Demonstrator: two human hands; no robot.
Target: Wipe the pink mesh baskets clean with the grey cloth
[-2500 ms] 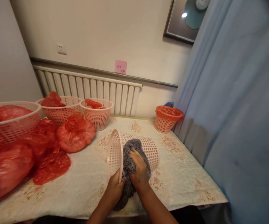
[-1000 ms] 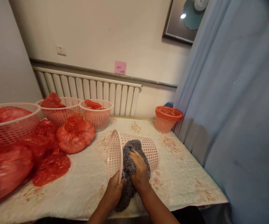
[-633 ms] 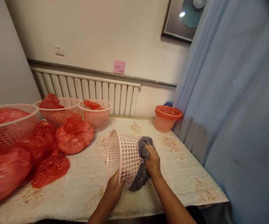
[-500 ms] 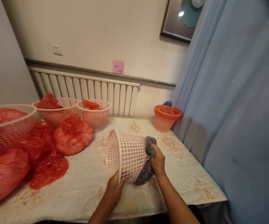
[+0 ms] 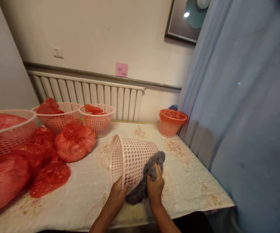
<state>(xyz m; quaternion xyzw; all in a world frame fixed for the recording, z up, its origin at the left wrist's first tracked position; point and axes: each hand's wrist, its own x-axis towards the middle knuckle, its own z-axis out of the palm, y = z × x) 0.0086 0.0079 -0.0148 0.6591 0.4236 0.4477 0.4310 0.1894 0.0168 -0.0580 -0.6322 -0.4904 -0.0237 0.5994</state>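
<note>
Basket [image 5: 132, 158] on its side near front edge of surface [image 5: 81, 191], mouth facing left. Left hand [image 5: 117, 197] fingers clamped on rim, same as before. Right hand [image 5: 155, 185] fingers closed on grey cloth [image 5: 146, 181]. Cloth moved: out from inside basket, now pressed on outer wall, lower right side. Wiping shifted from interior to exterior. Red bags [image 5: 75, 140] at left edge untouched.

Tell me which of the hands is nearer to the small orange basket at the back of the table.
Right. The right hand grips the grey cloth, on the orange basket side; the left hand holds the pink basket rim, farther away.
</note>
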